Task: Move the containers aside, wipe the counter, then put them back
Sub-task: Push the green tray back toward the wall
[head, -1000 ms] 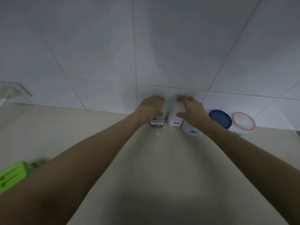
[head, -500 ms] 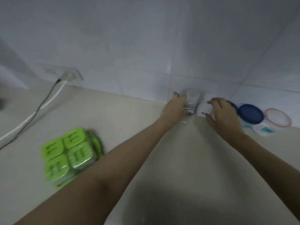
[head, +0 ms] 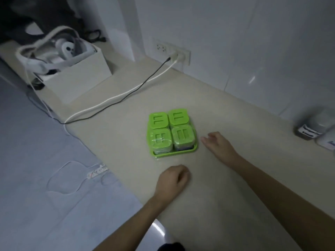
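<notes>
A green tray [head: 194, 152] holding several green-lidded containers [head: 170, 131] sits in the middle of the beige counter [head: 226, 196]. My right hand [head: 216, 144] hovers just right of the tray, fingers spread, holding nothing. Just below the tray's near edge, my left hand [head: 172, 180] has its fingers curled in with nothing in them. Two labelled jars [head: 315, 128] stand blurred against the wall at the far right, away from both hands.
A black cable and a white cable [head: 126, 91] run from a wall socket [head: 174, 51] across the counter's left part. An open white box [head: 72, 77] with white gear stands at the far left. A power strip [head: 97, 171] lies on the floor.
Both hands have left the jars at the wall and come to the green tray. My view has swung left, bringing the tray to the centre.
</notes>
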Available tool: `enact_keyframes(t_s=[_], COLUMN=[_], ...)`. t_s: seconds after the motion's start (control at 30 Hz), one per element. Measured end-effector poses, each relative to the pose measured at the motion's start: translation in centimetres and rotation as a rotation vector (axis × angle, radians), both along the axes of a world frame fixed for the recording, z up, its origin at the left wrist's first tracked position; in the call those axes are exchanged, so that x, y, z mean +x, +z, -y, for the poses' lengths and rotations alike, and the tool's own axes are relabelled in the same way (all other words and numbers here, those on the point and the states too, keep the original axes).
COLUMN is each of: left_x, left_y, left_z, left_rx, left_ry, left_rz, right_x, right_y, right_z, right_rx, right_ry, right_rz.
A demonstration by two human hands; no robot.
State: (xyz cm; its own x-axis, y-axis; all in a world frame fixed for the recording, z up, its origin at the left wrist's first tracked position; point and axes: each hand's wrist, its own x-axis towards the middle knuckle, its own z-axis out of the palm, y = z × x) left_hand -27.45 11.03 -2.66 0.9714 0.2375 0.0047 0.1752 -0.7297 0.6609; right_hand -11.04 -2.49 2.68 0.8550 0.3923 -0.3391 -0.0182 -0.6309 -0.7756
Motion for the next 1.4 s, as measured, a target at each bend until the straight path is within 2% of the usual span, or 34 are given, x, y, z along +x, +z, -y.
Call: enact_keyframes(t_s=[0.03,0.13,0.2,0.3,0.43,0.57,0.8,1.07,1.4], left_x=[-1.4,-3.3,-2.8,-0.6,2.2,3.7,8.8,15.8,23.3], left_y=[0.0,0.5,1.2,2.4,3.0,3.4,3.2,2.7,2.8], left_z=[-1.4,-5.2,-7.1,-8.4,-9.0,-7.7,-1.0,6.8,9.6], left_rx=[-0.048,-0.391,-0.578,-0.714,-0.673,-0.698,-0.736,-0.706,-0.604], left_ry=[0.128,0.608,0.715,0.590,0.505,0.392,0.178,-0.065,-0.096], left_rz=[0.019,0.131,0.182,0.083,0.010,-0.026,-0.045,-0.141,-0.181], right_x=[-0.3,-0.3,-0.1,0.2,0.1,-0.2,-0.3,0.8,6.5], right_y=[-0.1,-1.3,-1.9,-1.8,-1.6,-1.2,-0.8,-0.6,-2.3], right_z=[-1.9,-5.6,-6.3,-6.3,-5.3,-2.6,6.8,16.0,17.6], right_rx=[0.043,0.152,0.175,0.232,0.288,0.322,0.347,0.358,0.316], right_ry=[-0.021,-0.108,-0.129,-0.162,-0.138,-0.207,-0.416,-0.536,-0.712], right_rz=[-0.085,-0.211,-0.208,-0.242,-0.281,-0.262,-0.169,-0.173,-0.095])
